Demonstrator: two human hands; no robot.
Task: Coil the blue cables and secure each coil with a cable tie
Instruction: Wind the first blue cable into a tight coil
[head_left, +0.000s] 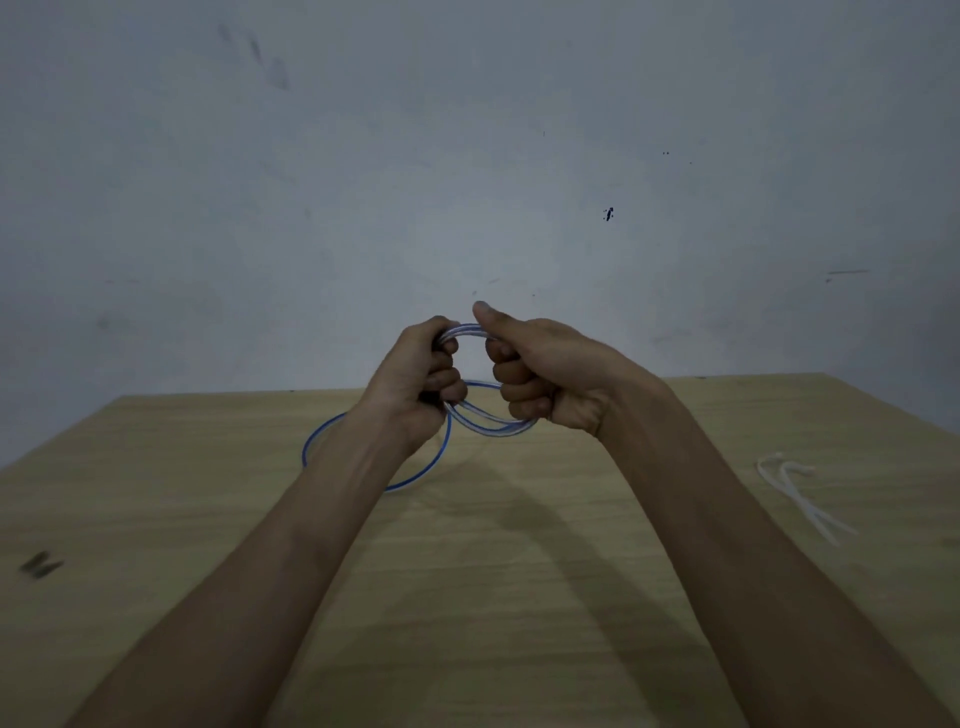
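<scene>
Nearest you, the white cable ties (795, 498) lie on the table (467, 597), well off to your right. Further out, your left hand (415, 379) and right hand (540, 374) are each fisted on opposite sides of the blue cable (493, 428) coil, held above the table. Let go with either hand to fetch a tie and the turns may spring apart. The slack loop (310, 439) behind your left wrist could also snag

Blue cable (470, 332) coil gripped between left hand (418, 376) and right hand (540, 371) above wooden table (208, 519).

Dim, soft blur, edges warped.
</scene>
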